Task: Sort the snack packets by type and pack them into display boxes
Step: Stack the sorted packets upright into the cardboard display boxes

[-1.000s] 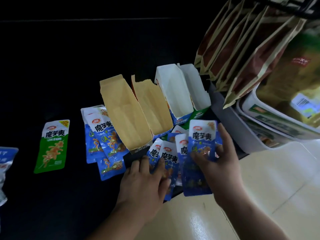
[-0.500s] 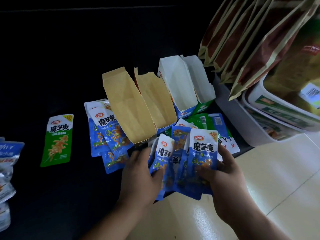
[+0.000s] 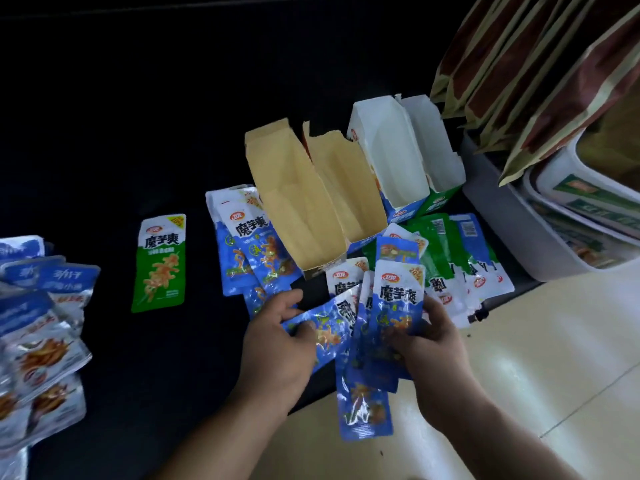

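Pinches one tilted blue packet [image 3: 329, 329] in the left hand [image 3: 277, 344], grips a fanned blue bunch [image 3: 398, 303] in the right hand [image 3: 433, 344], over the counter [image 3: 138, 393] near edge.

One wide-angle head-worn camera looks forward and down, close over the near edge of the table [image 3: 145, 375]

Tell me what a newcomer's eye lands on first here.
The fan of blue packets gripped by the left hand and right hand at bottom centre. Behind them, four empty display boxes stand open, two tan inside and two white. A lone green packet lies apart to the left.
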### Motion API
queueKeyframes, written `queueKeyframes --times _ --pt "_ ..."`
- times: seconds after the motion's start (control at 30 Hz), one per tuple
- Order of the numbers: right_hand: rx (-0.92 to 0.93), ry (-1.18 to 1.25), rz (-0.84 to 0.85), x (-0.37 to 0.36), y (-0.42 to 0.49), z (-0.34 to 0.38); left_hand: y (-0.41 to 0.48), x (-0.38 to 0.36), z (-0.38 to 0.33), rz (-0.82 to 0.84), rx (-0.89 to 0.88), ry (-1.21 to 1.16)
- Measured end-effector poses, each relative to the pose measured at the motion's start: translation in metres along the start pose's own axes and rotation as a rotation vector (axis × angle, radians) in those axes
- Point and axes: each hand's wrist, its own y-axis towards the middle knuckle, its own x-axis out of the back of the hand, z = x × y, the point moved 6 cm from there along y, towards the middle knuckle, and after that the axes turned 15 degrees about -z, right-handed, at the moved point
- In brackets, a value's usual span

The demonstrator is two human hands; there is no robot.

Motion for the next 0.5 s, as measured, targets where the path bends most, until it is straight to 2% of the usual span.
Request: queueKeyframes --times 0.1,0.27,0.33,0.43,0.5 --pt "0.079 -0.060 -0.022 -0.003 0.004 -0.006 0.003 0.002 0.009 0.042 -0.025 0.042" --pt "0.170 -0.109 0.035 -0.009 -0.001 -0.008 -0.001 0.006 0.014 0.180 -0.054 0.190" --pt "0.205 -0.125 0.002 -0.009 -0.004 -0.007 -0.009 0.003 0.015 0.158 -0.043 0.186" --pt "0.382 -0.290 -0.051 -0.010 -0.014 -0.002 -0.025 -0.007 0.015 0.123 0.023 0.116" --pt "0.432 -0.329 -0.070 -0.009 -0.016 -0.002 -0.030 -0.014 0.015 0.111 0.072 0.079"
